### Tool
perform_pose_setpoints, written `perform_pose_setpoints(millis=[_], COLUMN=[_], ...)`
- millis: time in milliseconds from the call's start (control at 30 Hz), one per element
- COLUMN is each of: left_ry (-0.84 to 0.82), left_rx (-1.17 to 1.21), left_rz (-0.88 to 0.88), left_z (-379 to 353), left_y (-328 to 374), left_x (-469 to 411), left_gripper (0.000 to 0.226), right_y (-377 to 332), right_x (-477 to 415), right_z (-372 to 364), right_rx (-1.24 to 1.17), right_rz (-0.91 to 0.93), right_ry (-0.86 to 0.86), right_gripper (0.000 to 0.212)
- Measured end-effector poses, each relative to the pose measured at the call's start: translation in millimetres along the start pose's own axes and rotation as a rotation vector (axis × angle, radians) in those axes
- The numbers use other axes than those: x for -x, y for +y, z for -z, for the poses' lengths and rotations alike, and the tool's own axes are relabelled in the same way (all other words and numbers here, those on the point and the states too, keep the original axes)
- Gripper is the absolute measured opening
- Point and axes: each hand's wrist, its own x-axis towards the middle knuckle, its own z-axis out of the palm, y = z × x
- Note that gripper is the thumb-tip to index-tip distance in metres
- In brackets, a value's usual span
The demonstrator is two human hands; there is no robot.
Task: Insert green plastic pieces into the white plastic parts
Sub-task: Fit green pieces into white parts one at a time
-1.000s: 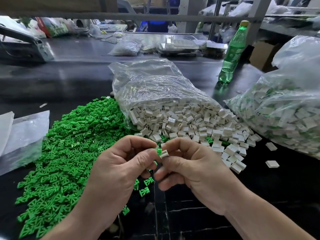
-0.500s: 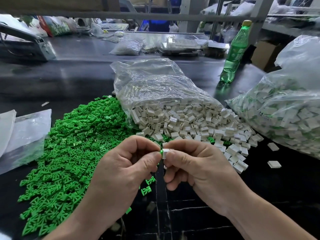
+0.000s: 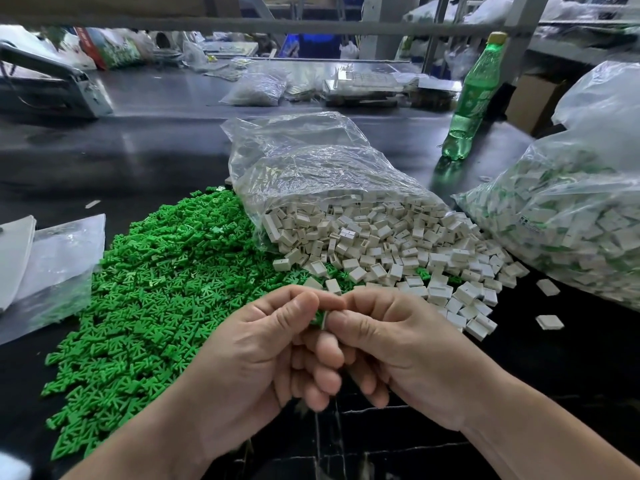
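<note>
A wide heap of green plastic pieces (image 3: 156,282) lies on the dark table at the left. White plastic parts (image 3: 391,251) spill from an open clear bag (image 3: 311,168) in the middle. Low in the centre my left hand (image 3: 252,355) and my right hand (image 3: 398,344) meet fingertip to fingertip. Between them sits a green piece (image 3: 317,318) pinched by my left thumb and forefinger, pressed against a white part (image 3: 324,319) that my right thumb and forefinger pinch. Most of both small items is hidden by my fingers.
A big clear bag of white parts with green inside (image 3: 571,216) fills the right side. A green bottle (image 3: 471,98) stands behind it. Flat plastic bags (image 3: 52,265) lie at the left edge. Two loose white parts (image 3: 549,322) rest right of the spill.
My hands have closed together; the green piece and white part, apart a second ago, now sit pressed against each other and are more covered by my fingers.
</note>
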Motion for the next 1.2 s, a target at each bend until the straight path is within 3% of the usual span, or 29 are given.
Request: perform_pose_setpoints(millis=[133,300,433,900,1200], left_ry=[0.011,0.044,0.046,-0.032,0.032], left_rx=[0.025,0.053,0.088,0.14,0.041], left_rz=[-0.008,-0.134,-0.151,-0.132,-0.198], left_z=[-0.8,-6.2,-6.6,-4.0,-2.3], left_y=[-3.0,-12.1,-14.2,-12.9,-14.3], left_x=[-0.7,-3.5,-4.4,-3.2,-3.7], left_gripper=[0.024,0.038,0.045,0.029,0.04], right_y=[-0.2,-2.8,-3.1,0.7,0.0], right_x=[0.2,-1.1,-0.7,2.0,-2.4], right_z=[-0.5,-8.7,-12.2,-13.6,-18.0], right_rx=[0.006,-0.055,-0.067,-0.088,-0.179], right_rz=[-0.008,0.065,0.072,0.052,0.1], right_ry=[0.021,0.038,0.052,0.066,0.008], right_gripper=[0.033,0.015,0.02,0.023,0.024])
